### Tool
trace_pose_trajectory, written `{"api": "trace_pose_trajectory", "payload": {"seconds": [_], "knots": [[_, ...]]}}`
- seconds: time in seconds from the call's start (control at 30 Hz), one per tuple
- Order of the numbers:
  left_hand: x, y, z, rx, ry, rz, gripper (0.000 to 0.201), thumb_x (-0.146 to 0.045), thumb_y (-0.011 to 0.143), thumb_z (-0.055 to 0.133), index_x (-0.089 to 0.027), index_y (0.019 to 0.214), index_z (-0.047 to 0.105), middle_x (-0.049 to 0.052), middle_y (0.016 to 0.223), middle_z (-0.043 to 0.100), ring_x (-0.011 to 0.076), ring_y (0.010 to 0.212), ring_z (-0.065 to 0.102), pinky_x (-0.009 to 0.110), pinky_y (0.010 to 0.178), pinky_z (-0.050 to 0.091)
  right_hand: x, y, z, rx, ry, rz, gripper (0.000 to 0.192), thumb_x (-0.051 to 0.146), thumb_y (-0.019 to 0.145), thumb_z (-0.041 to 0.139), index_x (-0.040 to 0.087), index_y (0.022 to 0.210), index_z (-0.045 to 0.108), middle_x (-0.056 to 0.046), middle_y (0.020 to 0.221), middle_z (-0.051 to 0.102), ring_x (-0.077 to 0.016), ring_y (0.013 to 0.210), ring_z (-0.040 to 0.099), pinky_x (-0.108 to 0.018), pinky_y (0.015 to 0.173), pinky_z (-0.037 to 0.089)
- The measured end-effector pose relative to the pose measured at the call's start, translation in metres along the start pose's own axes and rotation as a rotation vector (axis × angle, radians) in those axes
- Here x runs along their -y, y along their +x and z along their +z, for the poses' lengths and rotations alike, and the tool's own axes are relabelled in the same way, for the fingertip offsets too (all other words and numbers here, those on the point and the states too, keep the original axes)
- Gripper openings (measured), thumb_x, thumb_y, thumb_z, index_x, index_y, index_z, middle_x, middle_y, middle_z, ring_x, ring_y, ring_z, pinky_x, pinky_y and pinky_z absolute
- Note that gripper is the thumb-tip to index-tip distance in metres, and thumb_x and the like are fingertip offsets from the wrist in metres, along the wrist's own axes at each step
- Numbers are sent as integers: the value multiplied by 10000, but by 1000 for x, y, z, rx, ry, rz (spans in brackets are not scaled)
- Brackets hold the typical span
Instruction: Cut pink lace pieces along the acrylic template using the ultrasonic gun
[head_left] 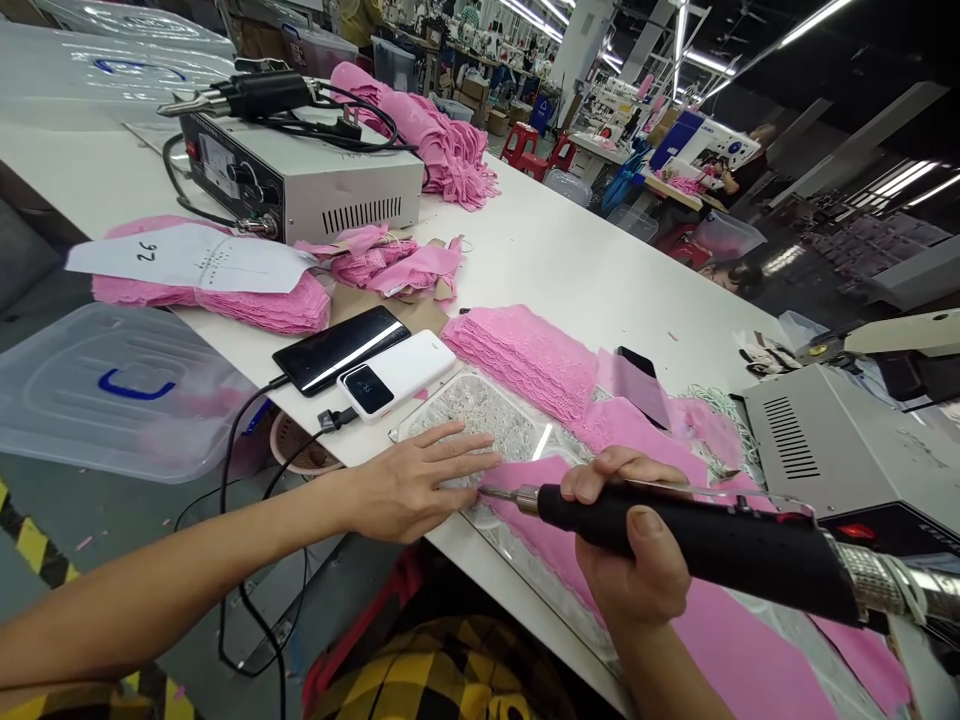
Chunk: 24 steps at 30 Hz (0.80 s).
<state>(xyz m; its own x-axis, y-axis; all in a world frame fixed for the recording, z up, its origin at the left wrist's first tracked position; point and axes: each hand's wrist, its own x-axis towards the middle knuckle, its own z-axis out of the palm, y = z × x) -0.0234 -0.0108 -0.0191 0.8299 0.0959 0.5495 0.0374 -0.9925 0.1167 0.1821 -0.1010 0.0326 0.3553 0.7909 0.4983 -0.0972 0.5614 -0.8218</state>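
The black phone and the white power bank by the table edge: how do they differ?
The black flat phone is longer and thinner, with a dark, blank screen; the white boxy power bank is shorter and thicker, with a small lit display. Both lie side by side, angled alike, each with a cable plugged in.

Two grey control boxes [300, 180] [825, 450], two handheld tools [697, 545] [247, 95], one phone [341, 348], one power bank [396, 374].
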Motion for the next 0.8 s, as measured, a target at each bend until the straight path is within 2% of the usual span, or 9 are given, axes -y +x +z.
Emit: {"api": "trace_pose_trajectory", "payload": {"seconds": [0.5,0.67,0.8], "knots": [[-1,-1,0,4,14,-10,221,-144,882,516,-166,1050,657,117,1428,524,261,1405,385,488,1178,306,0,-2,-2,45,6,23,68,243,831,599,219,895,606,4,860,570,-109,651,588,-304,623,539],[-1,0,-1,-20,5,-22,224,-137,901,495,-161,1065,645,111,1416,539,253,1407,384,475,1180,309,-1,1,-4,-16,-8,1,111,250,810,587,220,913,616,-1,877,558,-109,629,577,-315,594,530],[-2,1,-2,-8,6,-39,277,-147,918,481,-135,1165,606,122,1416,537,258,1414,369,471,1182,304,-5,7,-7,-80,-27,-44,129,225,793,580,227,915,621,0,894,560,-111,633,577,-322,592,532]]}}
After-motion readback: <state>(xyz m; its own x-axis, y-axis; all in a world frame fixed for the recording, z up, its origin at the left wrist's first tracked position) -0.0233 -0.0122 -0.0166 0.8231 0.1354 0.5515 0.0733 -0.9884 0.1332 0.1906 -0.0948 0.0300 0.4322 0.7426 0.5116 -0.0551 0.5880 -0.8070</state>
